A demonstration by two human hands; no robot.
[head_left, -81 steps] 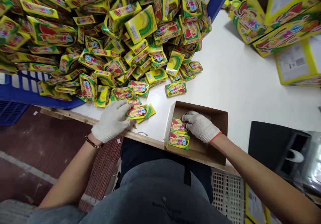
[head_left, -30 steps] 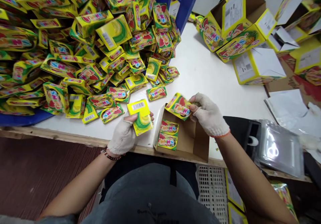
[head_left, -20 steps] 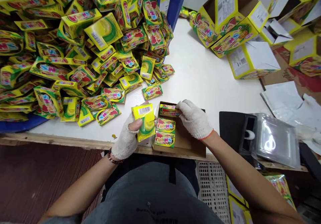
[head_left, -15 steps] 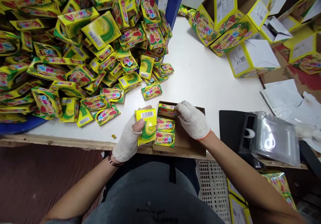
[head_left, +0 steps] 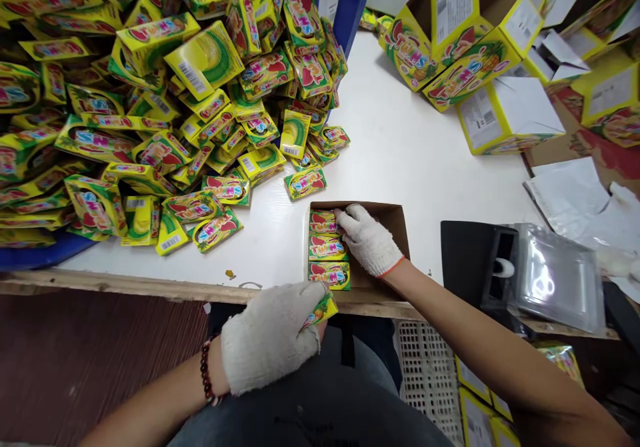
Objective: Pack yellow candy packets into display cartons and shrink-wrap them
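My left hand [head_left: 273, 337], in a white glove with bare fingertips, is closed around a small yellow-green Twins box [head_left: 323, 310] at the table's front edge. Most of that box is hidden by the glove. In front of me lies an open brown carton [head_left: 397, 219]. Along its left side, a column of small Twins boxes [head_left: 327, 247] lies with printed faces up. My right hand [head_left: 370, 239], also gloved, reaches into the carton, its fingers closed at the right end of the farthest small box [head_left: 323, 221]. The carton's right part under my hand is partly covered.
A large heap of small Twins boxes [head_left: 150, 113] spills from a blue bin [head_left: 353, 7] on the left. Bigger yellow display cartons [head_left: 470, 67] stand at the back right. A clear plastic case [head_left: 557, 277] and a black stand [head_left: 463, 260] sit to the right.
The farthest small box now lies flat in the column under my right fingers. My left hand has moved down and toward me, turning its box, which uncovers the carton's left side.
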